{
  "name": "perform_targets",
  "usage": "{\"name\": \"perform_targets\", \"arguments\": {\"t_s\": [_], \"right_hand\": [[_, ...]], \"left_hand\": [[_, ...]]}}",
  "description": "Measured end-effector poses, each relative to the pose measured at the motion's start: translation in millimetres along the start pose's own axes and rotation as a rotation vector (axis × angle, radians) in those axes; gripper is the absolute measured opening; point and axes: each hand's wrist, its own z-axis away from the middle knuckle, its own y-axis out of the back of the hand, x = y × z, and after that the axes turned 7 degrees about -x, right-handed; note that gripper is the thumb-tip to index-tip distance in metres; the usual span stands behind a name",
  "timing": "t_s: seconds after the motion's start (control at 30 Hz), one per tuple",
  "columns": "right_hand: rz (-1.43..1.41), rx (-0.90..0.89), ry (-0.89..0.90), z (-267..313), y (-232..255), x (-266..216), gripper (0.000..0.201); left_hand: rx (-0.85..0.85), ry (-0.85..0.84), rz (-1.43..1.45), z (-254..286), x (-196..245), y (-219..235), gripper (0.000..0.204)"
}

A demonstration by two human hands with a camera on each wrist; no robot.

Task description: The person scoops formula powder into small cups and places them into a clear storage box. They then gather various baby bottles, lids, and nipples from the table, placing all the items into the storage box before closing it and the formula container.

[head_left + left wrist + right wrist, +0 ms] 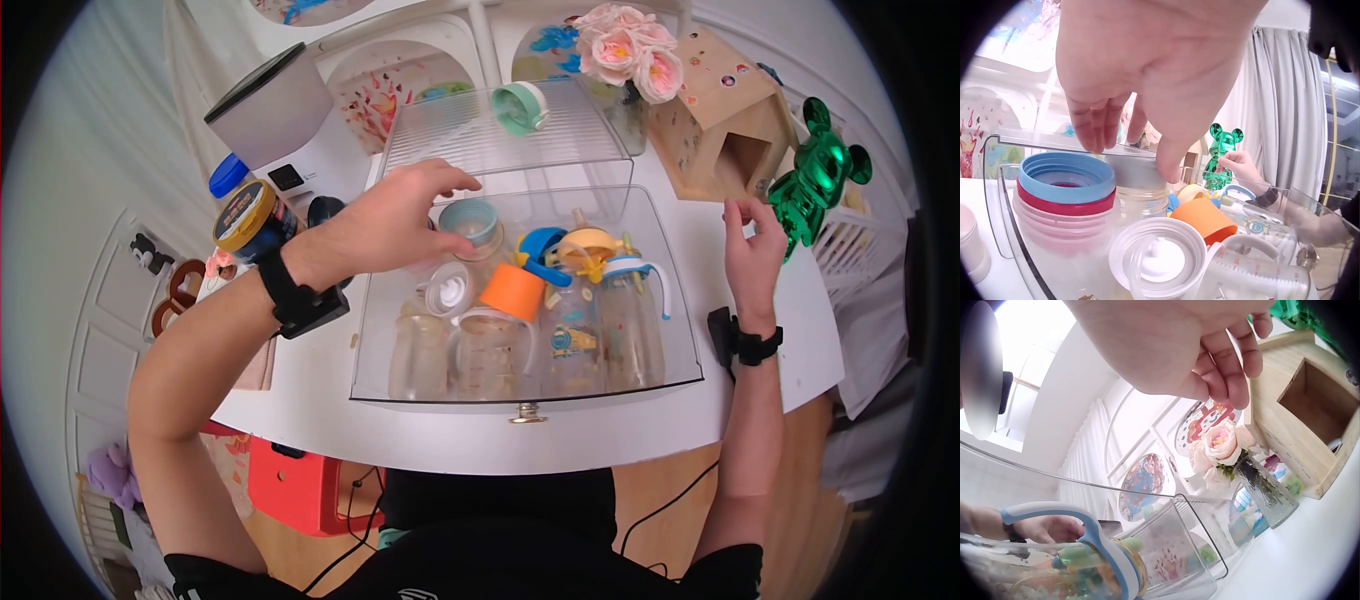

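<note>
My left hand [385,220] hovers over the back left of a clear plastic drawer [525,396]. Its thumb is right at the rim of a jar with a pale teal top [468,222], and the fingers reach across above it. In the left wrist view a container with a blue ring [1067,178] over a red one stands beside that jar, below the hand. A white lid [1159,259] and an orange cup [510,292] lie nearby among several clear baby bottles [630,330]. My right hand [755,245] is raised right of the drawer, fingers loosely bent, holding nothing.
Behind the drawer, a mint-green ring [518,108] sits on the clear box top. A flower vase [1266,494], wooden house [715,110] and shiny green bear figure [815,175] stand right. A yellow-lidded jar [250,220] and white appliance [290,130] stand left.
</note>
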Motion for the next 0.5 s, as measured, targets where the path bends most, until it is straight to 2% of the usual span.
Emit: {"name": "perform_targets", "arguments": {"t_s": [0.1,0.5], "right_hand": [[0.01,0.003,0.0,-0.1,-0.7,0.9,0.019],[0.022,0.004,-0.004,-0.7,-0.6,0.0,0.019]], "left_hand": [[-0.138,0.115,0.017,-3.4,1.6,6.3,0.063],[-0.075,0.136,0.109,-4.5,6.7,-2.0,0.056]]}}
